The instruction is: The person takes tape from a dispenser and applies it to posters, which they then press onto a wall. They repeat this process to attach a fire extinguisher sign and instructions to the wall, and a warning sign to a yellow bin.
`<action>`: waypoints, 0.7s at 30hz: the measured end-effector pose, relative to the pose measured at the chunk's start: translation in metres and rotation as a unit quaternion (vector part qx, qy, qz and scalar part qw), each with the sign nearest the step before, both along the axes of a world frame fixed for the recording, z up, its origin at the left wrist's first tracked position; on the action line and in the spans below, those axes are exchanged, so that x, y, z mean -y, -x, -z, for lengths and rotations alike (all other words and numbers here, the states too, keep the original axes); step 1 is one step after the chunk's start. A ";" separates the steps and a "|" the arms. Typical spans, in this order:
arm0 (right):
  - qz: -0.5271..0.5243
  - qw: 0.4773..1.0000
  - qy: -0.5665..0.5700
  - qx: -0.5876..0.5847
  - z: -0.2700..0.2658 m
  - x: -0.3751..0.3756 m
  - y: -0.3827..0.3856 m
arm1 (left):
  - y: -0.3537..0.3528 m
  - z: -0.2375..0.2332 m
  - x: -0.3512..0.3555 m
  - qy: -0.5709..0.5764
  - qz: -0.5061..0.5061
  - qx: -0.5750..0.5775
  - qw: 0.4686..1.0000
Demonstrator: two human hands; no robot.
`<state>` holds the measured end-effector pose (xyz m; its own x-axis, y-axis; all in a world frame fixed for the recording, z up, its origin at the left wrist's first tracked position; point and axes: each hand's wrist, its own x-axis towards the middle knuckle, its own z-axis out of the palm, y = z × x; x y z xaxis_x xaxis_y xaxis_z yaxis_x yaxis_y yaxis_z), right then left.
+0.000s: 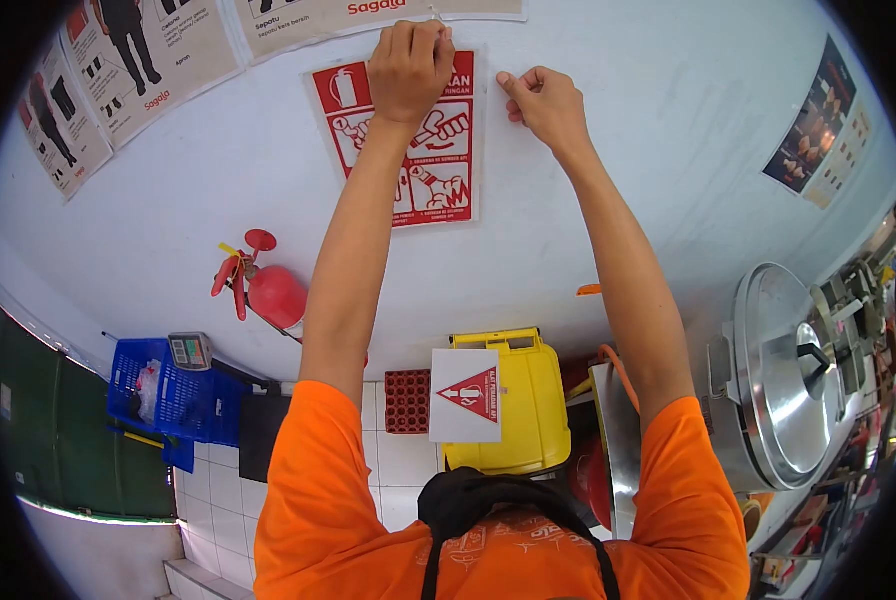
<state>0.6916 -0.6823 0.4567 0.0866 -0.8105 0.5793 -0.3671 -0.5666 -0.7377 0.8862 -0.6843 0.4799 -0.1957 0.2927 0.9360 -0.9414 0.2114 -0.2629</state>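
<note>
Both my arms reach up to the white wall. My left hand [408, 75] is closed at the top edge of a red and white fire extinguisher instruction sign [448, 150], its fingertips pinched near the wall above the sign; what they hold is too small to make out. To the right of the sign, my right hand [545, 100] is held near the wall with curled fingers, thumb and forefinger close together; anything between them is too small to tell. The sign lies against the wall, partly covered by my left hand and forearm.
A red fire extinguisher [276, 296] hangs at the left. Below are a yellow bin [533, 410], a white box with a red triangle [466, 425], and blue crates [183, 390]. A large metal pot [788, 380] stands right. Posters [168, 60] line the upper wall.
</note>
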 end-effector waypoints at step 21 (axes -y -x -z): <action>0.035 0.999 -0.031 -0.022 -0.005 0.000 -0.001 | 0.003 -0.001 0.000 -0.018 0.004 -0.019 1.000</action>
